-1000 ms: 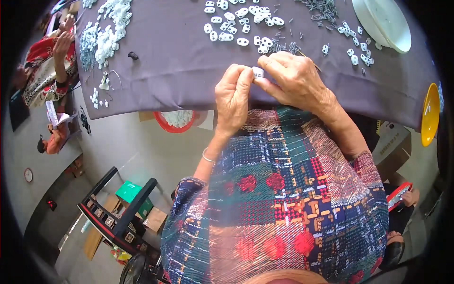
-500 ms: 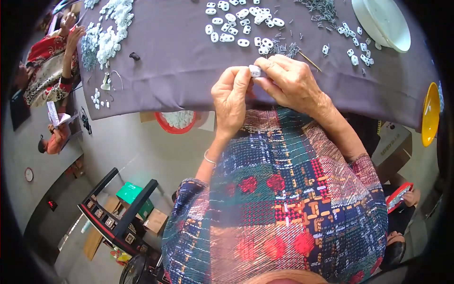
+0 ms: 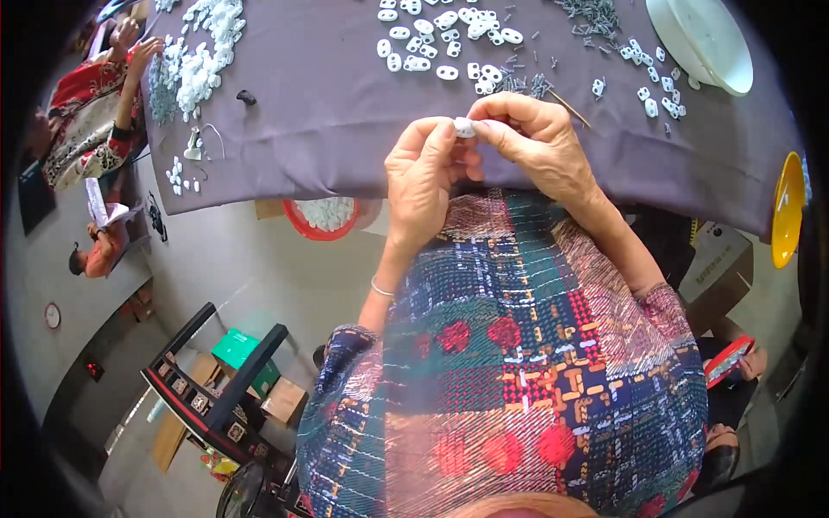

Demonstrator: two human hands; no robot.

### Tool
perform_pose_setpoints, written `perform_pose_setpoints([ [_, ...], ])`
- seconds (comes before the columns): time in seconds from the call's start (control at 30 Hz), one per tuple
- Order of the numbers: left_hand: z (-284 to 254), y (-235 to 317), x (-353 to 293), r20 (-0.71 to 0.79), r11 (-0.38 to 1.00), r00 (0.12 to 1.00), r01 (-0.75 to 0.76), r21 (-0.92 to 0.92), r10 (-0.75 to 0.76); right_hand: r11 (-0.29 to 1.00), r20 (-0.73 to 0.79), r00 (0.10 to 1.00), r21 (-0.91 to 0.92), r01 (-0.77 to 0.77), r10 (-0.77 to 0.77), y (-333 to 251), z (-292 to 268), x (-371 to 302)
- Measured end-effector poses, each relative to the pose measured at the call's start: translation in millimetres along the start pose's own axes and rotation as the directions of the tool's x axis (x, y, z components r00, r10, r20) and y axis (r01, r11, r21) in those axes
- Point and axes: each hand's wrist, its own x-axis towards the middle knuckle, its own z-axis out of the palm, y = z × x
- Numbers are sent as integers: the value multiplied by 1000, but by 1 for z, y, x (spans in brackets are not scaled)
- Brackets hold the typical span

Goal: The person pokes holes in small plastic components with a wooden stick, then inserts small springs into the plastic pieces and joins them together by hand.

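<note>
Between my two hands, just over the table's near edge, is a small white plastic piece (image 3: 465, 128). My left hand (image 3: 423, 173) pinches its left side between thumb and forefinger, the other fingers curled below. From the right, the thumb and forefinger of my right hand (image 3: 540, 142) close on its other side. Past my hands lie loose white oval two-holed plastic pieces (image 3: 446, 73) and a small heap of grey screw-like pins (image 3: 518, 85). A thin brown stick (image 3: 570, 109) rests beside the pins, near my right hand.
A dark cloth (image 3: 302, 112) covers the table. At the far right stands a white basin (image 3: 734, 65), with a yellow dish (image 3: 786, 211) at the right edge. White parts (image 3: 203, 73) are heaped far left, by a co-worker's hands (image 3: 142, 53). Below the edge is a red-rimmed bucket (image 3: 324, 231).
My right hand has shifted its grip, its forefinger now arched higher and its thumb straighter against the white piece. The lower fingers of my left hand show more. The piece looks turned slightly.
</note>
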Motion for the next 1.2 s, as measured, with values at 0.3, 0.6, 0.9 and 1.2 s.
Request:
perform_pose_setpoints([
  [0.3,-8,6,-1,128,934,967,249,-256,-222,999,10,999,7,39,-39,7,-2,0],
  [0.6,-9,1,0,-7,990,997,77,-120,-78,998,-2,1000,-67,16,-16,2,2,-2],
  [0.9,-9,2,0,-53,994,996,70,-82,-74,969,2,1000,-245,13,-13,7,2,-2],
  [1.2,-8,4,-3,-28,985,986,165,-54,-167,963,106,992,-267,-37,68,1,-1,2],
])
